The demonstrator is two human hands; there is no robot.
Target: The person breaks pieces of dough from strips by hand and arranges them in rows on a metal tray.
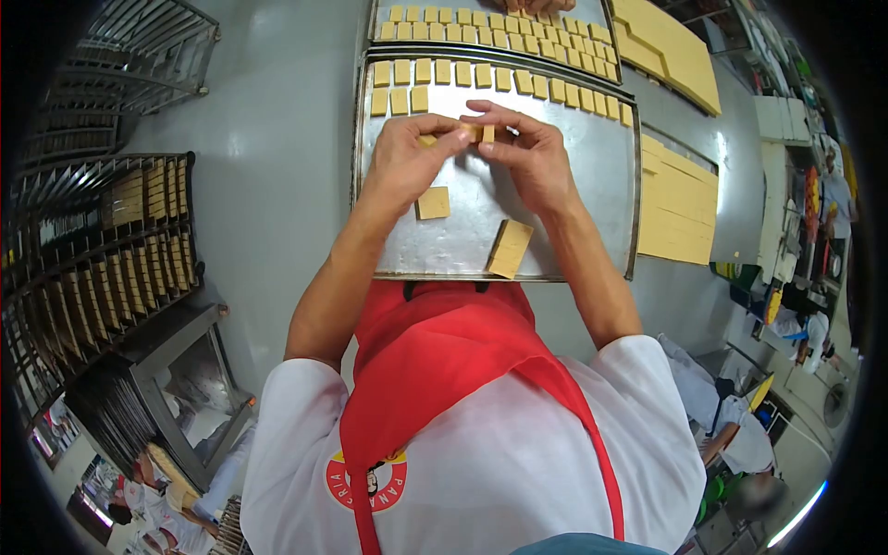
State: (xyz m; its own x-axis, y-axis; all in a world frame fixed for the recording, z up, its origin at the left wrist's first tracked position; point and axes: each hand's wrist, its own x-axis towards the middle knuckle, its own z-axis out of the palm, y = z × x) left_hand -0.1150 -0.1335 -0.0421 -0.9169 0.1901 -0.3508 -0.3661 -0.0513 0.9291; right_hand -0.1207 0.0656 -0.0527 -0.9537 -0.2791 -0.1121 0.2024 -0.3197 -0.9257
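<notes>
My left hand is closed over the metal tray, pinching a small yellow dough piece between thumb and fingers. Beside it, my right hand grips another yellow dough piece, its fingertips almost meeting those of the left. Part of a yellow piece also shows under the left palm. Below the hands lie a squarish yellow block and a larger, tilted block near the tray's front edge. A full row of small rectangular pieces lines the far side, with a short second row at left.
Another tray with rows of pieces lies beyond, where another person's hands work. Large yellow dough sheets lie at right. Racks of loaded trays stand at left. Other people are in the lower left and at far right.
</notes>
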